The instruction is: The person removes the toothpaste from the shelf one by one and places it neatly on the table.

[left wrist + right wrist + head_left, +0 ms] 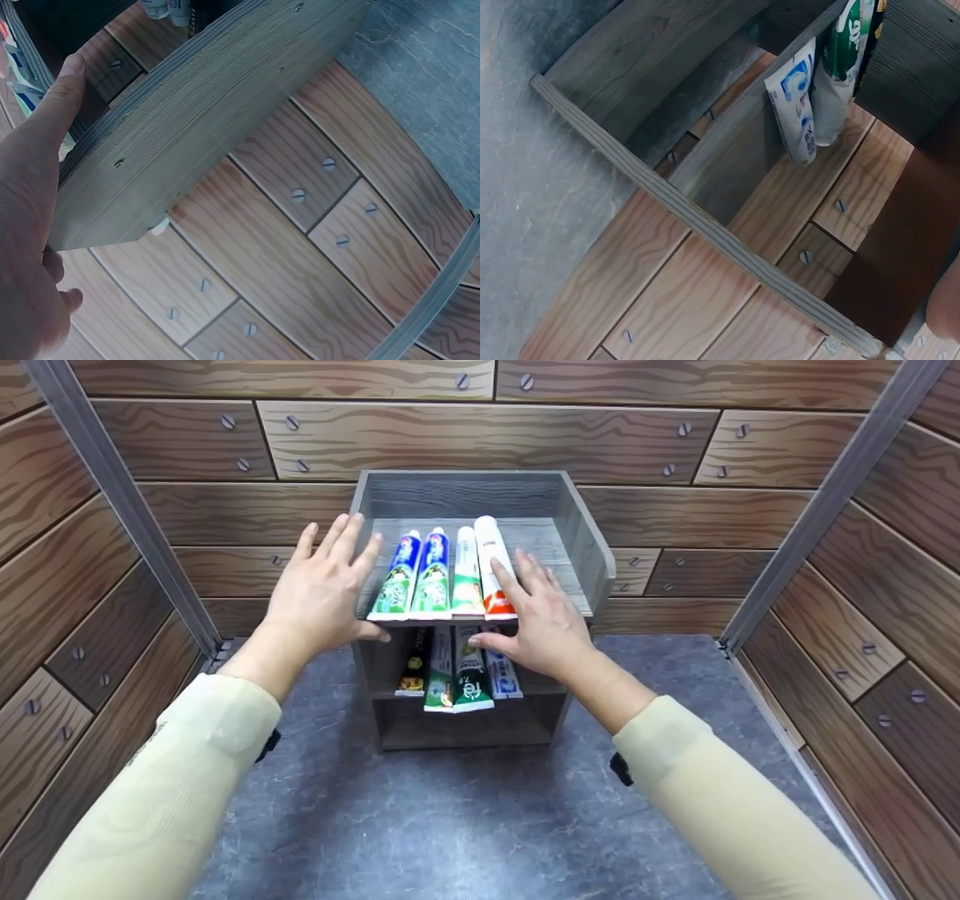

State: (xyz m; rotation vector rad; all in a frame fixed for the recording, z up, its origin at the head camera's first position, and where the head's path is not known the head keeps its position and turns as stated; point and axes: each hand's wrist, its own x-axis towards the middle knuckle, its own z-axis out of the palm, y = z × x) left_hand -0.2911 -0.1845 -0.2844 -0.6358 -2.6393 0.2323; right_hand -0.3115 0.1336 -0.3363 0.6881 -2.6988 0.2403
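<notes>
A grey wooden shelf unit (581, 536) stands on the floor ahead of me. Several toothpaste tubes lie side by side on its top shelf, from a blue-green tube (397, 577) to a white-orange tube (491, 559). Further tubes (471, 679) lie on the middle shelf. My left hand (337, 581) rests flat against the unit's left wall with straight fingers, its thumb (67, 82) at the panel's (210, 112) front edge. My right hand (529, 619) hovers spread over the top shelf's front right, index finger by the white-orange tube. Neither hand holds anything.
Wood-panel walls (480, 442) with screws close in the back and both sides, with metal corner posts (112, 487). The floor (465, 810) is grey stone-pattern. The right wrist view shows the lower shelf boards (705, 225) and a blue-white tube (799, 105) hanging over the edge.
</notes>
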